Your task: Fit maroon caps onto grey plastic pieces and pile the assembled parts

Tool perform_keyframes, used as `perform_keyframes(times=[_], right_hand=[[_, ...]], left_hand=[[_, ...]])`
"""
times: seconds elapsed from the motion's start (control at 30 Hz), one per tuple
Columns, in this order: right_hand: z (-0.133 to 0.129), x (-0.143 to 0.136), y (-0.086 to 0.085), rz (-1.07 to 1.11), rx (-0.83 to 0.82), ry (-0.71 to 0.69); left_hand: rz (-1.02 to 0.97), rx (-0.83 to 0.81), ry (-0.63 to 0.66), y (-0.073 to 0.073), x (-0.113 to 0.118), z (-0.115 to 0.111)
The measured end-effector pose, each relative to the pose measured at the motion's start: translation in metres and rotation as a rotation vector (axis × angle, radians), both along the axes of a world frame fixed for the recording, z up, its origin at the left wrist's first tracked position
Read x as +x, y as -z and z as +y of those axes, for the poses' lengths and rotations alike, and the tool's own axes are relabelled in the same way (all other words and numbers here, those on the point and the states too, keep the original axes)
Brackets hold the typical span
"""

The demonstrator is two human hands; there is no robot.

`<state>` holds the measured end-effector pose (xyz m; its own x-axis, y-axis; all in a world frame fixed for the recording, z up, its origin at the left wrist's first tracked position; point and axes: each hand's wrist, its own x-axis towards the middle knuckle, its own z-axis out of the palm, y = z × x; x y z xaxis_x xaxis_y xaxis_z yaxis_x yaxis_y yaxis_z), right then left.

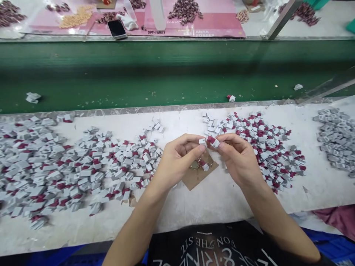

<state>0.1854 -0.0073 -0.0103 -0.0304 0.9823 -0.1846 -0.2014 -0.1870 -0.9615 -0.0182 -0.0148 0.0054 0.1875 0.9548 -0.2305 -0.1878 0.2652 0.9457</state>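
My left hand (pixel 180 155) pinches a small white plastic piece (pixel 202 141) between thumb and forefinger. Close beside it, my right hand (pixel 240 157) grips a red-and-white plastic part (pixel 213 142) at its fingertips. The two pieces are nearly touching; whether they meet is too small to tell. Below the hands lies a brown cardboard square (pixel 194 179) with a round metal-rimmed item (pixel 194 164) and another small red-and-white part on it. Right of my right hand spreads a heap of red-and-white parts (pixel 277 147).
A wide pile of grey, white and red parts (pixel 69 166) covers the table's left side. Grey pieces (pixel 338 138) lie at far right. Beyond runs a green conveyor belt (pixel 166 74) with a few stray parts. A phone (pixel 117 29) rests on the far bench.
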Motion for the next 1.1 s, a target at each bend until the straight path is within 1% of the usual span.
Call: perform_keyframes(times=[0.13,0.27,0.37,0.43,0.57,0.67,0.83,0.97,1.1], right_hand=[[-0.001,0.004,0.002,-0.127,0.022,-0.026],[-0.001,0.004,0.001,-0.156,0.060,-0.035],[0.000,0.004,-0.007,-0.163,0.080,-0.082],[0.001,0.006,-0.014,-0.187,0.094,-0.143],[0.004,0.012,-0.023,-0.211,0.064,-0.254],[0.006,0.014,-0.021,-0.215,0.035,-0.272],[0.014,0.011,-0.011,-0.215,-0.016,-0.256],[0.020,0.008,-0.009,-0.250,-0.005,-0.275],[0.022,0.006,-0.010,-0.278,0.016,-0.309]], left_hand=[[0.031,-0.009,0.007,0.003,0.000,-0.001],[0.043,-0.015,0.020,0.003,-0.001,-0.002],[0.069,-0.015,0.040,0.002,-0.004,-0.002],[0.101,0.011,0.048,0.001,-0.005,-0.003],[0.103,0.066,0.068,0.002,-0.006,-0.003],[0.092,0.083,0.067,0.004,-0.004,-0.002],[0.125,0.106,0.026,0.007,-0.005,0.004],[0.102,0.066,0.076,0.008,-0.010,0.011],[0.159,0.085,0.114,0.010,-0.016,0.016]])
